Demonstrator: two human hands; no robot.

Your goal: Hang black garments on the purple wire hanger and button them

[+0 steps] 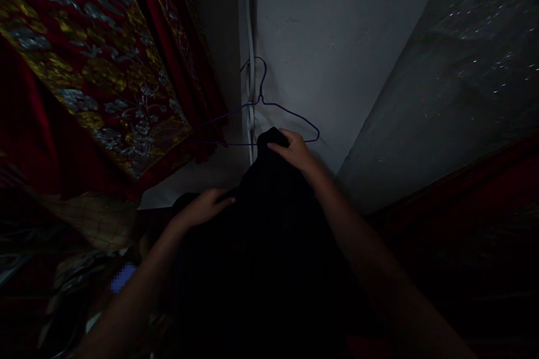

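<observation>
A thin purple wire clothes hanger (288, 109) hangs by its hook in front of the wall. Black cloth (269, 224), perhaps a garment, spreads below it, with its top peak at the hanger's bottom bar. Whether the cloth passes over that bar or only lies in front of it, I cannot tell. My right hand (295, 150) pinches the top of the cloth beside the bar, thumb in front. Lower and to the left, my left hand (207, 205) grips the cloth's left edge between thumb and fingers. Deep shadow hides the cloth's folds and lower end.
Red cloth (88, 61) with gold and silver embroidery hangs at the left. Pale cables (248, 22) run down the wall (311, 28) behind the hanger. A shiny clear plastic sheet (455, 78) covers the right side. Dim, cluttered items lie at the lower left.
</observation>
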